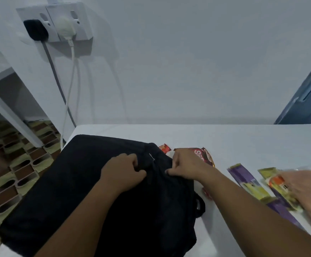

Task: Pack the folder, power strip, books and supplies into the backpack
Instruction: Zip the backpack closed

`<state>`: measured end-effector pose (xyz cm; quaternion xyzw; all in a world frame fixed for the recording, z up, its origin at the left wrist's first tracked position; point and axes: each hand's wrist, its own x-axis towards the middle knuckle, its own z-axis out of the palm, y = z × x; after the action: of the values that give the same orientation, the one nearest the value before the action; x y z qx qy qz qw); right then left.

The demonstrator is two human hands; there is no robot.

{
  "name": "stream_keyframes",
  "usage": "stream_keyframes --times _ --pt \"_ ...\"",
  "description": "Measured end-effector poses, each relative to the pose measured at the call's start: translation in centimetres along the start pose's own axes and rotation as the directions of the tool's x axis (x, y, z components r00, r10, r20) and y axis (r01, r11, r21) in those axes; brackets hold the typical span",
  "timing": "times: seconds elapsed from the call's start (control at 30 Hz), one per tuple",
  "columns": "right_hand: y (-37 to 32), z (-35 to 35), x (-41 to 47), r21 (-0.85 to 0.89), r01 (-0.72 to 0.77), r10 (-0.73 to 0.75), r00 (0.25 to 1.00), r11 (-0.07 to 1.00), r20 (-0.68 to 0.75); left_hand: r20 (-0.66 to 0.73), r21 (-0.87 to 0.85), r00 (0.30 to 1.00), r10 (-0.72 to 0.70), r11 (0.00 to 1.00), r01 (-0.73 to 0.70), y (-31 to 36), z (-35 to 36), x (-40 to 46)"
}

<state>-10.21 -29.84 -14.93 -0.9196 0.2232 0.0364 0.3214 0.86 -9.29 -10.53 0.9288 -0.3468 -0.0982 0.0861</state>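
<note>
The black backpack (pixel 88 191) lies flat on the white table (pixel 225 143), filling the near left, and both hands sit close together on its far end, a narrow gap between them. The left hand (pixel 122 173) has its fingers curled, pinching the dark fabric, while the right hand (pixel 185 166) pinches the fabric just beside it. To the right lie a purple packet (pixel 243 179) and a clear-wrapped yellow packet (pixel 278 184), with a dark red packet (pixel 205 155) just behind the right hand, and farther off two plugs sit in the wall socket (pixel 56 25).

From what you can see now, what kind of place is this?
Probably a room in a home: a white table against a plain wall, wall sockets with two plugs in, patterned floor tiles. Both hands grip a black backpack.
</note>
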Motion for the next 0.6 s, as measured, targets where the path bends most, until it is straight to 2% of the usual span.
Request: stream_keyframes --times 0.07,0.13,0.17,0.23,0.33,0.37,0.43,0.47,0.5,0.6 --pt "0.8 -0.8 1.3 0.153 0.017 -0.016 1.000 0.988 -0.003 -0.014 -0.020 1.000 -0.008 1.000 0.008 -0.2 -0.2 0.1" --pt "1.4 -1.0 3.0 0.274 0.075 -0.052 0.994 0.959 -0.092 -0.011 -0.059 1.000 -0.027 0.998 0.026 -0.3 -0.3 0.2" --pt "1.6 -0.7 4.0 0.268 0.113 -0.076 0.987 0.957 -0.144 -0.005 -0.073 0.999 -0.034 0.997 0.034 -0.3 -0.5 0.2" --pt "2.1 0.4 6.4 0.140 0.184 -0.160 0.973 0.973 -0.169 0.006 -0.092 0.998 -0.061 0.994 0.062 -0.2 -0.6 0.3" --pt "2.0 2.2 8.8 -0.102 0.235 -0.238 0.971 0.967 -0.019 -0.005 -0.125 0.995 -0.100 0.987 0.099 -0.1 -0.5 -0.1" --pt "2.0 2.3 9.0 -0.207 0.229 -0.236 0.972 0.951 -0.012 -0.014 -0.136 0.995 -0.096 0.986 0.093 0.1 -0.4 -0.3" --pt "1.5 2.5 9.1 -0.361 0.201 -0.251 0.963 0.911 -0.096 -0.038 -0.148 0.994 -0.101 0.984 0.094 0.1 0.0 -0.7" --pt "1.3 2.4 8.8 -0.351 0.176 -0.245 0.956 0.920 -0.160 -0.048 -0.156 0.994 -0.102 0.983 0.094 0.1 0.1 -0.8" --pt "1.4 2.3 8.5 -0.272 0.165 -0.228 0.949 0.948 -0.218 -0.052 -0.161 0.994 -0.101 0.983 0.092 0.0 0.2 -0.9" --pt "1.7 1.9 7.4 0.124 0.193 -0.143 0.933 0.973 -0.329 -0.039 -0.185 0.994 -0.104 0.978 0.095 -0.2 0.1 -0.9"
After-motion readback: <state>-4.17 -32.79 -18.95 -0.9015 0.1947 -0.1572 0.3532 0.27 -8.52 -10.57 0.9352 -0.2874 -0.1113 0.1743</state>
